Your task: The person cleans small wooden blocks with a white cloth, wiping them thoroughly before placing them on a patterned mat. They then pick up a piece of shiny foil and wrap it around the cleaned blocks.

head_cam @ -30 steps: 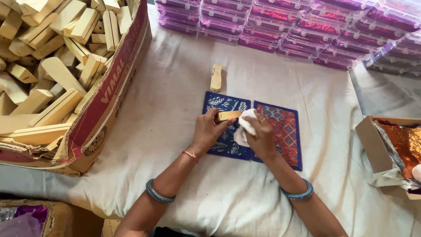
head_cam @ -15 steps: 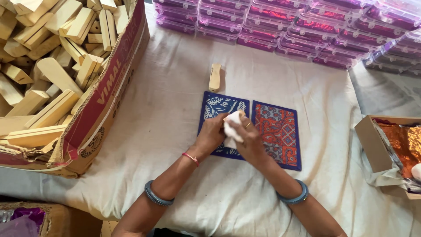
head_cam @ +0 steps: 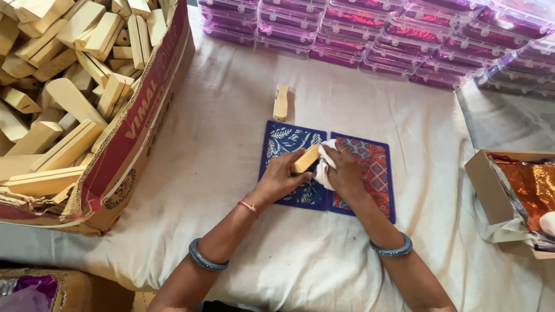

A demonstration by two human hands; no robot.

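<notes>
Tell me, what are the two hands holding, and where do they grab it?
The left hand holds a small wooden block by its lower end. The right hand clutches a bunched white cloth, pressed against the block's upper end.

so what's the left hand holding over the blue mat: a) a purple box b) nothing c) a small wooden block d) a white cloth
c: the left hand grips a small wooden block above the blue patterned mat, while the white cloth is bunched in the right hand.

blue leaf-print mat point(head_cam: 287, 147), red-orange patterned mat point(head_cam: 376, 167), white cloth point(head_cam: 325, 167)
</notes>
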